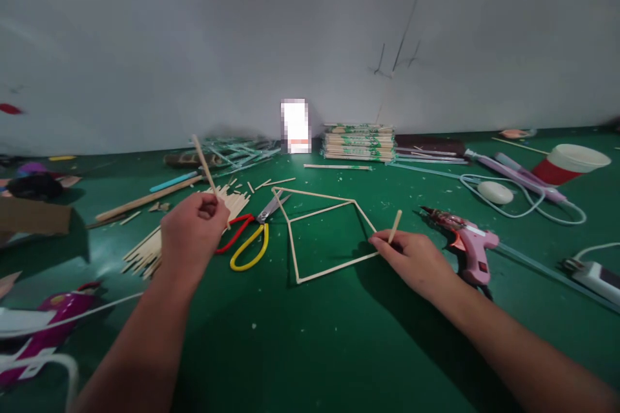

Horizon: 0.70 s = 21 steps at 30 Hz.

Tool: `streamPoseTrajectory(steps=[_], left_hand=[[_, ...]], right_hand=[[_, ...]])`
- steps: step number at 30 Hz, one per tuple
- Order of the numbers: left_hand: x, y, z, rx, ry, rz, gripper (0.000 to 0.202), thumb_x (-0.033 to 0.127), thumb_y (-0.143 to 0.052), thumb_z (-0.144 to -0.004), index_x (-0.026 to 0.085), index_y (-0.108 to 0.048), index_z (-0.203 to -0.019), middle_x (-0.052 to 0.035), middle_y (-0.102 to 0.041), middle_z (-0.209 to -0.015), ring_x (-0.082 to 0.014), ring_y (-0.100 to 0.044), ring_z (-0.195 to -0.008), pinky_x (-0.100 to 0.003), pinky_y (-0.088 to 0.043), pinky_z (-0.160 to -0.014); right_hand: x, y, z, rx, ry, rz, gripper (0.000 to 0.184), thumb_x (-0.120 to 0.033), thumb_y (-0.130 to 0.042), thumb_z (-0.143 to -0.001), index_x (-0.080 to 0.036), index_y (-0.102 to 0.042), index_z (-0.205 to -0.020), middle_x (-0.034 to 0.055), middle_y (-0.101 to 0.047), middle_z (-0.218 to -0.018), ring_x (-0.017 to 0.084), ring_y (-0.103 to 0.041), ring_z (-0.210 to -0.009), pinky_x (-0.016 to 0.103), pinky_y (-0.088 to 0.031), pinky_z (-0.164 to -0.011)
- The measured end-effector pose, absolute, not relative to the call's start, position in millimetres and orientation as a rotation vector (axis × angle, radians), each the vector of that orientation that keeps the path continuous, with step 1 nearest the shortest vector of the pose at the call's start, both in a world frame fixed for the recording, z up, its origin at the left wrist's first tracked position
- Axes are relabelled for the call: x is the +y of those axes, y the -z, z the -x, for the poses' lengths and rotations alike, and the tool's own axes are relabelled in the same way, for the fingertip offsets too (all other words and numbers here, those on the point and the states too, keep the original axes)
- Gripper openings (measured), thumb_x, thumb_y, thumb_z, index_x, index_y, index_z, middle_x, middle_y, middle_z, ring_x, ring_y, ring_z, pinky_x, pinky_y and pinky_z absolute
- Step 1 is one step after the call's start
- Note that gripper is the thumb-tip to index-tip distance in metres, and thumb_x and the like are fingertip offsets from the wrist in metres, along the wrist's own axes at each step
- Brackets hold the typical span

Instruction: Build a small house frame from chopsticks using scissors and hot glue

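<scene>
My left hand (188,232) is closed round a thin wooden stick (204,164), which points up above the table. At the near right corner of a flat frame of wooden sticks (339,267), my right hand (411,255) is closed in a pinch. From its fingers a stick (396,226) rises, tilted slightly; its lower end is hidden. A crossbar runs between the frame's two sides near its far end. Scissors (266,213) with red and yellow handles lie between my left hand and the frame, blades slightly apart. Loose sticks (145,251) lie behind and beside my left wrist.
A pink glue gun (475,245) lies right of my right hand, a magenta one (62,310) at the left. Wrapped chopsticks (358,143) are stacked by the wall, near a bright blurred screen (295,126). A paper cup (571,164) and power strip (598,277) are at right.
</scene>
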<state>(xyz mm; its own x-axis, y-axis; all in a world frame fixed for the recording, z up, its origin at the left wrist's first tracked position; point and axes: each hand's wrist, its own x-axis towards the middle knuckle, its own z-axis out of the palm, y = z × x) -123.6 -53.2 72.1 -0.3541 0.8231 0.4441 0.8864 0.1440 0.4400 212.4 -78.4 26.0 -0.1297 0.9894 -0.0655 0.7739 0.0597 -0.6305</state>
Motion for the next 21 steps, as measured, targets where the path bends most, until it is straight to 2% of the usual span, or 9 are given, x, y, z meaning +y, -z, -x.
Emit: streamPoseTrajectory(steps=[3,6,10,14,17,21], left_hand=[[-57.3,-71.0,113.4,-2.347,1.512,1.791,0.016,0.032,-0.059,-0.074,0.018,-0.063,-0.080,0.0011,-0.061,-0.063,-0.0134,-0.059,-0.058,-0.023,-0.045,-0.059],[-59.9,-68.2,102.9,-2.289,2.021,1.925,0.013,0.029,-0.062,-0.074,0.018,-0.064,-0.078,0.0006,-0.063,-0.066,-0.0121,-0.060,-0.058,-0.022,-0.049,-0.060],[-61.6,-64.9,92.8,-2.236,2.528,1.935,0.009,0.024,-0.063,-0.072,0.015,-0.064,-0.074,-0.0011,-0.064,-0.067,-0.0110,-0.059,-0.054,-0.022,-0.049,-0.055],[-63.5,-63.4,83.3,-2.297,2.655,1.917,0.010,0.022,-0.062,-0.071,0.013,-0.064,-0.073,-0.0036,-0.065,-0.067,-0.0108,-0.056,-0.051,-0.021,-0.046,-0.050],[-66.0,-63.7,76.3,-2.343,2.633,1.958,0.010,0.022,-0.063,-0.071,0.012,-0.064,-0.074,-0.0042,-0.066,-0.069,-0.0100,-0.056,-0.052,-0.021,-0.045,-0.050],[-69.9,-63.6,70.9,-2.324,2.630,2.036,0.012,0.021,-0.065,-0.070,0.012,-0.064,-0.079,-0.0032,-0.066,-0.072,-0.0084,-0.056,-0.052,-0.019,-0.044,-0.050]], right_hand=[[-78.7,-29.0,-213.0,-2.103,-0.771,1.806,0.029,-0.044,-0.051,-0.083,-0.027,-0.071,-0.095,-0.0001,-0.066,-0.061,0.017,-0.059,-0.056,0.026,-0.035,-0.050],[-79.3,-30.8,-213.4,-2.175,-0.807,1.752,0.036,-0.043,-0.053,-0.082,-0.027,-0.067,-0.111,0.0000,-0.066,-0.060,0.017,-0.058,-0.055,0.026,-0.034,-0.050],[-80.2,-30.8,-214.1,-2.228,-0.810,1.660,0.040,-0.036,-0.054,-0.080,-0.025,-0.062,-0.118,-0.0011,-0.064,-0.059,0.016,-0.057,-0.055,0.026,-0.034,-0.050],[-80.5,-28.0,-215.4,-2.257,-0.673,1.673,0.044,-0.026,-0.051,-0.078,-0.025,-0.060,-0.122,-0.0017,-0.062,-0.058,0.015,-0.054,-0.051,0.025,-0.032,-0.048],[-78.9,-24.7,-216.4,-2.254,-0.614,1.711,0.041,-0.024,-0.050,-0.079,-0.025,-0.062,-0.119,-0.0008,-0.062,-0.058,0.015,-0.053,-0.050,0.026,-0.031,-0.048],[-74.4,-20.6,-216.9,-2.199,-0.645,1.688,0.023,-0.027,-0.049,-0.081,-0.024,-0.068,-0.094,0.0010,-0.068,-0.068,0.016,-0.058,-0.059,0.026,-0.038,-0.056]])
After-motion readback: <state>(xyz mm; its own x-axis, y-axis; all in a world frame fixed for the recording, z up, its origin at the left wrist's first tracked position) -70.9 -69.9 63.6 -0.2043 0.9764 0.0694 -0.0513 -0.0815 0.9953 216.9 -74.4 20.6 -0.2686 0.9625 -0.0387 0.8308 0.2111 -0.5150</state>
